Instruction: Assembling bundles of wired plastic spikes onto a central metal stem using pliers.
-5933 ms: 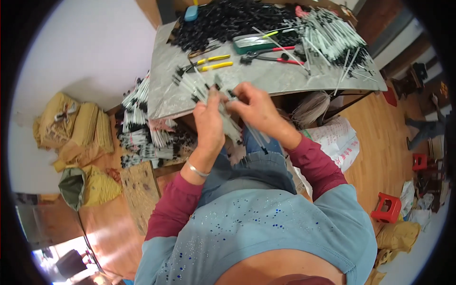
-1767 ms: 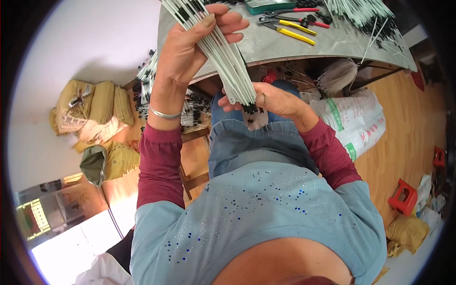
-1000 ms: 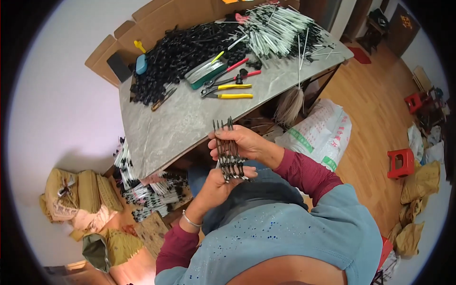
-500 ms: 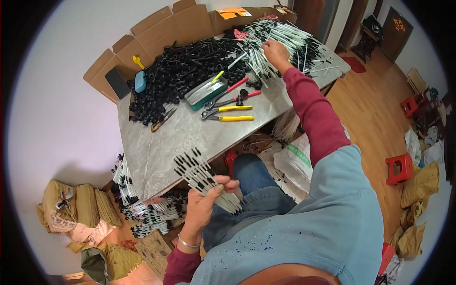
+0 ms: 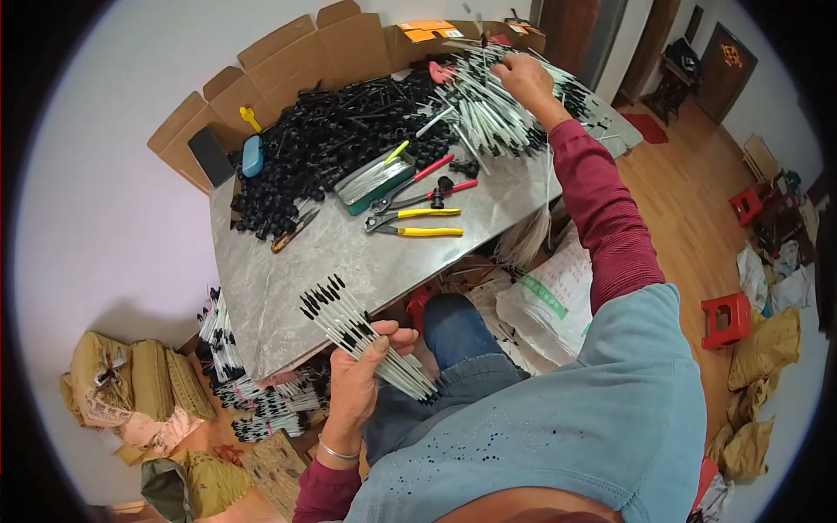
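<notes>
My left hand (image 5: 356, 383) is closed round a fanned bundle of thin white sticks with black tips (image 5: 350, 328), held in front of the table's near edge above my lap. At the far right of the table, my right hand (image 5: 527, 84) reaches over a heap of similar white sticks (image 5: 495, 120). Its fingers are pinched together at the top of the heap; what lies between them is hidden. Left of that heap spreads a large pile of small black plastic parts (image 5: 349, 122).
On the grey table (image 5: 288, 288) lie yellow-handled pliers (image 5: 418, 221), red-handled pliers (image 5: 418, 181), and a green box of thin pale strips (image 5: 375, 183). Cardboard (image 5: 279, 61) lines the back edge. More stick bundles (image 5: 270, 401) sit below on the left; a red stool (image 5: 725, 319) stands at right.
My right hand has moved slightly right and farther over the stick heap. My left hand still holds its bundle, now a little lower left in view.
</notes>
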A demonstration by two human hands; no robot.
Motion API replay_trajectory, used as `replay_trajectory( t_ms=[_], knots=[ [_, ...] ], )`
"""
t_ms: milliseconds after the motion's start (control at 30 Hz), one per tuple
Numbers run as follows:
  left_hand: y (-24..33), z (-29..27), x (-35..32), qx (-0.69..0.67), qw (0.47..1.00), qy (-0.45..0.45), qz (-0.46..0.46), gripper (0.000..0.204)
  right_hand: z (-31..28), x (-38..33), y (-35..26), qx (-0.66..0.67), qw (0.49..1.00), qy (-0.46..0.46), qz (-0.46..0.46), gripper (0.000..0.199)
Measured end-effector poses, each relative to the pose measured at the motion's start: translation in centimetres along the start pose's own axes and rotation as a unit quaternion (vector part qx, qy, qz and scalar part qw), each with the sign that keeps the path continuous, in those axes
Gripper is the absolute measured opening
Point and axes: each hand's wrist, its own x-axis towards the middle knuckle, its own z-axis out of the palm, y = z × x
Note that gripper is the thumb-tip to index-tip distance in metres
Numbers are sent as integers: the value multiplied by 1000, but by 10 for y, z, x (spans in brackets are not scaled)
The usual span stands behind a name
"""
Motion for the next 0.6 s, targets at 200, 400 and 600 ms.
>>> replay_trajectory(
  t_ms=[200,400,600],
  knots=[
    [-4,4,2,-37,999,-11,0,26,-11,-6,12,6,994,109,-16,30],
    [-3,5,5,-71,997,31,-18,27,-50,-49,-20,83,972,203,-88,28],
    [-10,-4,13,-93,993,61,-28,25,-74,-160,-58,404,910,84,-41,21]
  ],
)
